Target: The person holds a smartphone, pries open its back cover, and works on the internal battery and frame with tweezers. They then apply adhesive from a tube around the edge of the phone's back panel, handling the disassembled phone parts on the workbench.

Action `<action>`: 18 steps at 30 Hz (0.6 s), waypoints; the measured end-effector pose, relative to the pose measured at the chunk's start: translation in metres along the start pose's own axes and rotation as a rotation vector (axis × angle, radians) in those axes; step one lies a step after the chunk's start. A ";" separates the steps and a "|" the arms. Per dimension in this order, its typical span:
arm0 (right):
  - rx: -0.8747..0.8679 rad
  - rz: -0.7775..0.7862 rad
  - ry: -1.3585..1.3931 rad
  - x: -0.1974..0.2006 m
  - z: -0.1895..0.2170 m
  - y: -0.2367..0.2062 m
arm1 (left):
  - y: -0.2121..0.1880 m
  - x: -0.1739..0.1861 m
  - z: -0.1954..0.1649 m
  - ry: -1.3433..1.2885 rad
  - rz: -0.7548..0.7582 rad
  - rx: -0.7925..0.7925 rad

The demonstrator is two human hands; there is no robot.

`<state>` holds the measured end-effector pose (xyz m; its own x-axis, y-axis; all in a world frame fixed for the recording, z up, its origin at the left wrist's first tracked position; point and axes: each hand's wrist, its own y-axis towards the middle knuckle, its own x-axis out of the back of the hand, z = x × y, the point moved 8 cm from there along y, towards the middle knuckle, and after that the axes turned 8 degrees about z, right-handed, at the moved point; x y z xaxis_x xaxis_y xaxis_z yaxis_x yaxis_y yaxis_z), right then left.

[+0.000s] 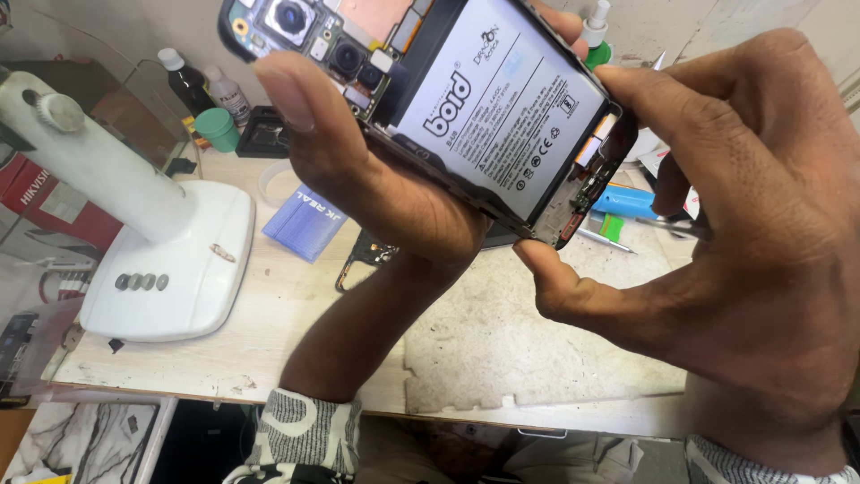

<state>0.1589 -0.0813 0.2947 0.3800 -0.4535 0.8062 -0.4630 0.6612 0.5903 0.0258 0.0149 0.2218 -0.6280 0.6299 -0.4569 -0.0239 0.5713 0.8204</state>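
Black-framed and opened at the back, the phone (430, 99) sits up in the air between your two hands, above the tabletop (484, 341) and close to the camera. Your left hand (376, 170) grips it from below, thumb pressed over the upper edge by the camera lenses, forearm rising from the near tabletop edge. Your right hand (743, 233) closes on its lower right corner, thumb under the edge and forefinger over it, while thin tweezers (676, 226) lie tucked in that palm. Tilted down to the right, the phone shows a pale grey battery and a strip of circuit board. A white lamp base (170, 269) stands well left, and bottles (210, 90) crowd the far edge, with a bare worn patch beneath your wrists.
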 end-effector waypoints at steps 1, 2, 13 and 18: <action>-0.005 0.003 0.000 0.000 0.000 0.000 | -0.001 0.002 0.000 0.037 -0.014 -0.021; -0.011 0.006 0.001 -0.001 -0.001 0.000 | -0.002 0.005 -0.001 0.075 -0.029 -0.045; -0.013 0.081 0.112 -0.004 -0.017 -0.002 | -0.019 0.025 -0.010 1.198 -0.219 -0.493; -0.062 0.117 0.367 -0.010 -0.043 -0.006 | -0.026 0.028 0.004 1.396 -0.233 -0.561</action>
<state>0.1926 -0.0547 0.2810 0.5941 -0.1367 0.7927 -0.4752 0.7355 0.4830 0.0119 0.0191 0.1862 -0.7708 -0.6127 -0.1745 -0.3050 0.1143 0.9455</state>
